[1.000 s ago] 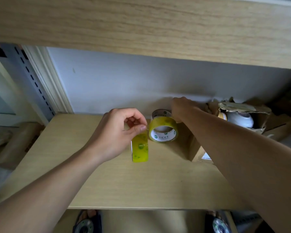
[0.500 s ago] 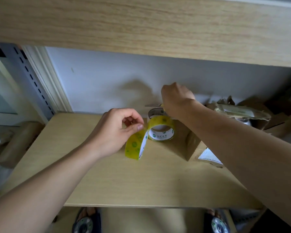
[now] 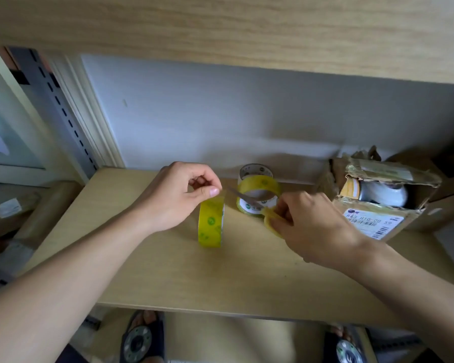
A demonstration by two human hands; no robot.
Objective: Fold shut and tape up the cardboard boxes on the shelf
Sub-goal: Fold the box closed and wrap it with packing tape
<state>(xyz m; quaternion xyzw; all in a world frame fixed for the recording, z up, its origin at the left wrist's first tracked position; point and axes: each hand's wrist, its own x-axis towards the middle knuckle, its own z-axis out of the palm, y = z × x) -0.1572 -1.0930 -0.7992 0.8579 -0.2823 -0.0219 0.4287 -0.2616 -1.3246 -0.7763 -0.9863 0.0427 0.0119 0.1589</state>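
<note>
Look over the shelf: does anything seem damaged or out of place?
Yes. The brown cardboard box at the right of the wooden shelf looks battered: its flaps are torn, crumpled and open, so a white rounded object shows inside. The two yellow tape rolls look intact.

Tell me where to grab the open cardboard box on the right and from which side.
Take the cardboard box by its two side walls, coming from the front. Its labelled front faces the shelf edge, and its torn top flaps stand open over a white object, so a grip from above would likely foul them.
</note>
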